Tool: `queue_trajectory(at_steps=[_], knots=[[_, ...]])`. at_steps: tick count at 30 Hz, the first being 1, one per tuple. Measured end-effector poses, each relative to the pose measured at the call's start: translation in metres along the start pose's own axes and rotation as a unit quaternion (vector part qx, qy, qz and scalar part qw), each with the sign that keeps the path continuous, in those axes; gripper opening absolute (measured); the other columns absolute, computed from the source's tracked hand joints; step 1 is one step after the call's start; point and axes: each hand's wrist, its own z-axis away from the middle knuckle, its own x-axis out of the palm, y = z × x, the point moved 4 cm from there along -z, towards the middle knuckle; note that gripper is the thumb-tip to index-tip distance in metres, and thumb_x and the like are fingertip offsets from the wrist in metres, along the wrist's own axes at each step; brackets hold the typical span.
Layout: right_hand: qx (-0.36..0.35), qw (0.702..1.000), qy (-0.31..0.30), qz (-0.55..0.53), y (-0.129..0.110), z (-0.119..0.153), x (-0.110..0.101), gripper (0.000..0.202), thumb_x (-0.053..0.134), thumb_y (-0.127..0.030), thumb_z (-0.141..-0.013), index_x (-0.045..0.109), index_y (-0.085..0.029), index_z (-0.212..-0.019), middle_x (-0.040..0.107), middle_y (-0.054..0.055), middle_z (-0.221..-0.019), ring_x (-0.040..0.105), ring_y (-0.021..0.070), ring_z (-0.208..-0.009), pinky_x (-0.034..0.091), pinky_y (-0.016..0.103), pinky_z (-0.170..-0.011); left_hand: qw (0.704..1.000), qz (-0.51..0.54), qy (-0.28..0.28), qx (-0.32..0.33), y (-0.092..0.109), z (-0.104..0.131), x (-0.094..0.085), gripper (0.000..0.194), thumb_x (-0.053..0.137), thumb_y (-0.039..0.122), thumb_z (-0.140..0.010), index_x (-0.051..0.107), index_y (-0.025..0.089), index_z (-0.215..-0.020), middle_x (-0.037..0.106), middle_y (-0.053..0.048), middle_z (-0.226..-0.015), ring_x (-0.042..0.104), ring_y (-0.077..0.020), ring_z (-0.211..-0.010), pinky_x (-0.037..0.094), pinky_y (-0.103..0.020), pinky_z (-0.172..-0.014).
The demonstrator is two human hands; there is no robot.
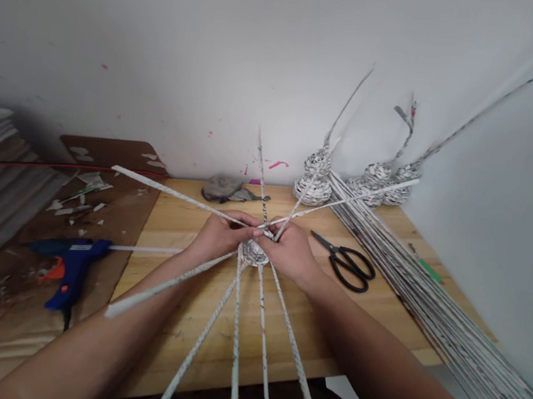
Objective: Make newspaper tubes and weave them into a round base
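Between my two hands sits a small round woven base (255, 252) of rolled newspaper. Several long paper tubes (236, 330) radiate from it, some toward me and others toward the wall. My left hand (228, 232) pinches the far left side of the weaving, thumb on top. On the far right side my right hand (289, 249) is closed on the same piece, its thumb close to the other thumb. Both hands' fingertips meet around the tubes at the far rim, where some of the fingers are hidden behind the work.
Black-handled scissors (351, 265) lie right of my right hand. A bundle of paper tubes (414, 290) stretches along the right. Woven paper figures (312, 187) stand by the wall near a grey cloth (227, 189). A blue glue gun (78, 267) rests on cardboard (102, 298) at left.
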Motion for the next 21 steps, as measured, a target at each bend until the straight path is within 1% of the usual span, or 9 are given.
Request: queue_trajectory(at_steps=[3, 6, 8, 10, 13, 15, 18, 19, 21], knots=[[-0.013, 1.0, -0.002, 0.002, -0.003, 0.001, -0.001, 0.018, 0.062, -0.032, -0.083, 0.065, -0.019, -0.071, 0.068, 0.0, -0.068, 0.063, 0.0165, -0.066, 0.042, 0.026, -0.06, 1.0, 0.009, 0.005, 0.0, -0.002, -0.001, 0.001, 0.027, 0.089, 0.032, -0.056, 0.079, 0.017, -0.075, 0.076, -0.007, -0.075, 0.067, -0.0185, -0.067, 0.052, -0.029, -0.065], [0.009, 1.0, -0.01, -0.014, -0.003, 0.002, 0.001, 0.014, 0.066, -0.033, -0.081, 0.065, -0.019, -0.081, 0.071, 0.001, -0.075, 0.064, 0.0167, -0.068, 0.046, 0.026, -0.061, 0.998, 0.043, 0.03, -0.025, -0.005, -0.001, -0.001, 0.03, 0.09, 0.033, -0.054, 0.077, 0.015, -0.073, 0.075, -0.007, -0.072, 0.065, -0.0183, -0.062, 0.051, -0.03, -0.062], [0.014, 0.999, -0.01, -0.032, -0.002, 0.003, 0.003, 0.02, 0.069, -0.035, -0.079, 0.065, -0.019, -0.091, 0.072, 0.002, -0.083, 0.066, 0.0164, -0.072, 0.049, 0.026, -0.063, 0.996, 0.069, 0.04, -0.05, -0.008, -0.002, -0.003, 0.033, 0.091, 0.034, -0.052, 0.075, 0.015, -0.073, 0.074, -0.006, -0.069, 0.063, -0.0173, -0.059, 0.05, -0.029, -0.059], [0.008, 0.998, -0.013, -0.053, -0.003, 0.004, 0.004, 0.026, 0.069, -0.038, -0.08, 0.064, -0.019, -0.097, 0.073, 0.004, -0.09, 0.067, 0.0161, -0.076, 0.051, 0.027, -0.066, 0.992, 0.097, 0.04, -0.071, -0.01, -0.003, -0.005, 0.035, 0.091, 0.035, -0.052, 0.074, 0.014, -0.074, 0.072, -0.005, -0.067, 0.062, -0.0158, -0.056, 0.049, -0.029, -0.058], [0.004, 0.996, -0.009, -0.088, -0.004, 0.004, 0.003, 0.029, 0.065, -0.046, -0.085, 0.065, -0.019, -0.095, 0.073, 0.006, -0.091, 0.067, 0.0162, -0.076, 0.052, 0.027, -0.066, 0.991, 0.114, 0.032, -0.068, -0.012, -0.005, -0.007, 0.034, 0.089, 0.036, -0.056, 0.071, 0.014, -0.075, 0.07, -0.003, -0.066, 0.059, -0.0137, -0.056, 0.047, -0.027, -0.057], [0.006, 0.993, 0.0, -0.119, -0.005, 0.003, 0.001, 0.031, 0.058, -0.049, -0.09, 0.065, -0.019, -0.092, 0.071, 0.005, -0.087, 0.066, 0.015, -0.07, 0.052, 0.026, -0.061, 0.991, 0.121, 0.026, -0.055, -0.012, -0.006, -0.008, 0.033, 0.088, 0.036, -0.058, 0.069, 0.014, -0.075, 0.068, -0.002, -0.065, 0.058, -0.0128, -0.055, 0.046, -0.026, -0.057], [0.004, 0.989, 0.023, -0.148, -0.005, 0.001, -0.003, 0.032, 0.047, -0.045, -0.096, 0.067, -0.019, -0.093, 0.07, 0.004, -0.085, 0.064, 0.0131, -0.06, 0.05, 0.025, -0.053, 0.991, 0.126, 0.019, -0.039, -0.012, -0.007, -0.008, 0.031, 0.086, 0.036, -0.062, 0.067, 0.015, -0.073, 0.065, 0.0, -0.062, 0.055, -0.0119, -0.053, 0.044, -0.025, -0.054], [-0.005, 0.988, 0.033, -0.148, -0.005, 0.001, -0.005, 0.03, 0.048, -0.041, -0.096, 0.067, -0.019, -0.095, 0.07, 0.004, -0.085, 0.064, 0.0132, -0.06, 0.05, 0.025, -0.053, 0.992, 0.123, 0.017, -0.033, -0.012, -0.007, -0.008, 0.03, 0.085, 0.035, -0.063, 0.066, 0.015, -0.073, 0.064, 0.0, -0.062, 0.055, -0.0116, -0.053, 0.043, -0.025, -0.053], [-0.036, 0.988, 0.052, -0.138, -0.007, 0.0, -0.006, 0.022, 0.054, -0.034, -0.092, 0.069, -0.018, -0.096, 0.072, 0.005, -0.087, 0.067, 0.015, -0.068, 0.054, 0.027, -0.061, 0.993, 0.114, 0.007, -0.022, -0.012, -0.007, -0.007, 0.028, 0.084, 0.034, -0.065, 0.066, 0.015, -0.073, 0.064, 0.001, -0.062, 0.054, -0.0111, -0.053, 0.042, -0.024, -0.053]])
